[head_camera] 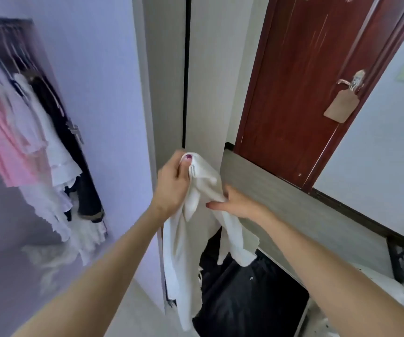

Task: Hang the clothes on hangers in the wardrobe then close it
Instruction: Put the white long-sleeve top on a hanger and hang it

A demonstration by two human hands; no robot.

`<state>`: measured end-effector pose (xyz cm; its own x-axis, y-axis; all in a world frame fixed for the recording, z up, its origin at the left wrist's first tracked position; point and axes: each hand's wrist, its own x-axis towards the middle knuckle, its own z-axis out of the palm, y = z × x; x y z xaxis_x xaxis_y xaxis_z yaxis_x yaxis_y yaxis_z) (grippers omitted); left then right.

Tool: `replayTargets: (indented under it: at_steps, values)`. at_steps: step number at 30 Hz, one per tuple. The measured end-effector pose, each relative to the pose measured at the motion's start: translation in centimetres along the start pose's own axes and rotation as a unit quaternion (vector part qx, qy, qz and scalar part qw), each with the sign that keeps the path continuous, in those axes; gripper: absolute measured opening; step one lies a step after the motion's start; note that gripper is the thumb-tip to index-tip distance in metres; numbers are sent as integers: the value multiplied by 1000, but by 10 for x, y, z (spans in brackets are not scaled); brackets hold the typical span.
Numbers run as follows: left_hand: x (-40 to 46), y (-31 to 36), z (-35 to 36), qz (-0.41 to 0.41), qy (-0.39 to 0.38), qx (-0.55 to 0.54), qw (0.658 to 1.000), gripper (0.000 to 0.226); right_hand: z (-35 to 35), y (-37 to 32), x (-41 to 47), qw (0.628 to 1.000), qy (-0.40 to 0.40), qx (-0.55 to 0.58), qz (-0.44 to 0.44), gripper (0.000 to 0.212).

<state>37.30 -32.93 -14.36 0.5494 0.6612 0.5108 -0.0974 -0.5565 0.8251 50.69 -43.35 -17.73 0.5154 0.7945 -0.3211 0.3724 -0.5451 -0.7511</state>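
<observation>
Gripping white garment (203, 181) — left hand (171, 183), right hand (235, 203), beside wardrobe edge (205, 93)

A dark red wooden door (300, 88) fills the upper right of the frame, with a metal handle (353, 80) on its right side and a tan tag (339, 107) hanging from it. A grey ledge (293, 205) runs diagonally below toward the lower right.

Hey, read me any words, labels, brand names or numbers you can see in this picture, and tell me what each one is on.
None can be read.
Tag hanging from the door handle: its face looks blank.
Small mark on the black fabric: too small to read.
White garment: no print visible.
</observation>
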Motion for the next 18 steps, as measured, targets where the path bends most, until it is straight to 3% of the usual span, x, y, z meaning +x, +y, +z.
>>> replayTargets:
  at_steps: [2, 10, 11, 14, 18]
  values:
    - [-13, 9, -32, 0, 11, 3, 1000, 36, 15, -18, -23, 999, -35, -39, 10, 36]
    - [-35, 4, -182, -54, 98, 95, 989, 23, 88, -112, -42, 991, -130, -2, -29, 87]
    - [-37, 3, -204, -64, 113, 115, 985, 21, 96, -127, -41, 989, -141, -1, -33, 81]
    - [-45, -3, -263, -92, 163, 167, 968, 21, 119, -175, -33, 979, -193, 0, -57, 22]
    - [-48, -17, -329, -178, 224, 207, 936, 24, 169, -238, -15, 966, -242, -18, -87, 30]
